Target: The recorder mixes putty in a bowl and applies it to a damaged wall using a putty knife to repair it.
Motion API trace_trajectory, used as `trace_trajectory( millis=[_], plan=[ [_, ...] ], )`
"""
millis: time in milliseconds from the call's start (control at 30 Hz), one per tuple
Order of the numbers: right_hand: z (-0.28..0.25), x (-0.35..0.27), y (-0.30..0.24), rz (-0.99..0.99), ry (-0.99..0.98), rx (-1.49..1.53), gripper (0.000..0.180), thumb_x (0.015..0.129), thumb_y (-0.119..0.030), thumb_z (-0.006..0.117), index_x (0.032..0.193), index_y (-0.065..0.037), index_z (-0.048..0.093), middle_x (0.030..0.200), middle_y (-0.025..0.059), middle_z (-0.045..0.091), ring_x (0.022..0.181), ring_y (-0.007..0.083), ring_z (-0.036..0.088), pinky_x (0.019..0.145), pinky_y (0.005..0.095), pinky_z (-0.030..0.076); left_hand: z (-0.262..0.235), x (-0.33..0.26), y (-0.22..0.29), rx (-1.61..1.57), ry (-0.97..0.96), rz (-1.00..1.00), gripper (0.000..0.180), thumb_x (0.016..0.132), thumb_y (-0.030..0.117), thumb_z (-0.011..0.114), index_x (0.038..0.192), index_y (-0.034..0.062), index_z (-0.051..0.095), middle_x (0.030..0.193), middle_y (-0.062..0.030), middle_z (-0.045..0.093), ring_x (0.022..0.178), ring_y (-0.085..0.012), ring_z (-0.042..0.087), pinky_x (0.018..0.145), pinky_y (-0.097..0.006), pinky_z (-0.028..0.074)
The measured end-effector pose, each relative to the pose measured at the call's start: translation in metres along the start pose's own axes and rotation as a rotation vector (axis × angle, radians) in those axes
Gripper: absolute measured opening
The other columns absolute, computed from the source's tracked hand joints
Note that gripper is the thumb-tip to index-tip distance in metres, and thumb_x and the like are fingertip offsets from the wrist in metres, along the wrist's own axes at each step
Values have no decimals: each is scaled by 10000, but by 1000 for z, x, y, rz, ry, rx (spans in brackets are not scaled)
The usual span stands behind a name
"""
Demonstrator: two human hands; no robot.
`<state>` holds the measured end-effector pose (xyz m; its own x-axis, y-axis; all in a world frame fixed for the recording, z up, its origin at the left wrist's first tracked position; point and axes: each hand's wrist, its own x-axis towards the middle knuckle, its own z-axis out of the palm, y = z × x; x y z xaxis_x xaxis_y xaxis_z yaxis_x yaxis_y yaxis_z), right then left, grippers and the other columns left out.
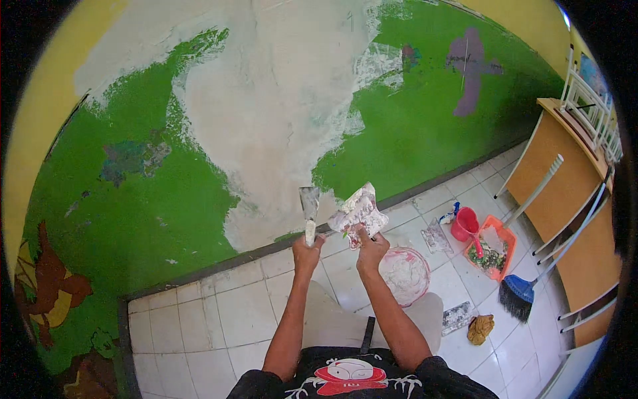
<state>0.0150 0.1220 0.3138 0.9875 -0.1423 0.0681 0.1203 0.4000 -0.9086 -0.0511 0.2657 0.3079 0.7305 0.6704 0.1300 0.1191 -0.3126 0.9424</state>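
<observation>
Left hand (308, 250) was wrapped tight round the handle of a putty knife (309, 207), fingers pressed together, blade standing upright toward twelve o'clock against the patched green wall (159, 199). Just beside it at three o'clock, the right hand (371, 249) gripped a plaster-caked trowel (359, 211), fingers curled shut on its handle, the smeared plate tilted toward the knife, the two tools near but apart. Down at five o'clock from the right hand sat a white-smeared bucket (404, 274) on the tiled floor (219, 319). Further out at three o'clock were a red cup (465, 225), an orange dustpan (493, 247) and a blue broom (520, 292).
</observation>
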Motion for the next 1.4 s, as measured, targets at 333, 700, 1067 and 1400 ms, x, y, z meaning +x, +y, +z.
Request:
trace_trajectory(
  millis=[333,700,1067,1400],
  plan=[
    [21,-19,-1,8,39,-11,151,818,-46,750,929,47,708,850,25,683,731,83,566,658,252,454,50,-4,16,-228,204,-138,580,652,346,901,946,32,512,746,-34,580,518,-104,487,415,-265,394],
    [14,0,-11,-39,60,83,152,817,-74,768,876,51,704,817,14,662,692,70,538,622,244,440,7,5,-33,6,373,-148,242,693,110,756,855,5,611,792,-134,683,741,-269,652,708,-387,489],
    [-4,10,-7,363,86,584,290,835,20,692,1105,54,591,1044,101,650,905,201,643,785,329,534,21,-31,34,-436,-46,-247,351,905,353,675,826,12,700,494,24,459,362,-71,373,348,-265,274],
    [-98,33,-25,477,130,860,290,875,30,617,1161,-6,581,1112,110,654,1004,231,652,887,349,556,67,-58,25,-437,-371,-279,308,943,315,607,1057,35,546,751,-68,618,415,-72,404,344,-224,326]
  ],
)
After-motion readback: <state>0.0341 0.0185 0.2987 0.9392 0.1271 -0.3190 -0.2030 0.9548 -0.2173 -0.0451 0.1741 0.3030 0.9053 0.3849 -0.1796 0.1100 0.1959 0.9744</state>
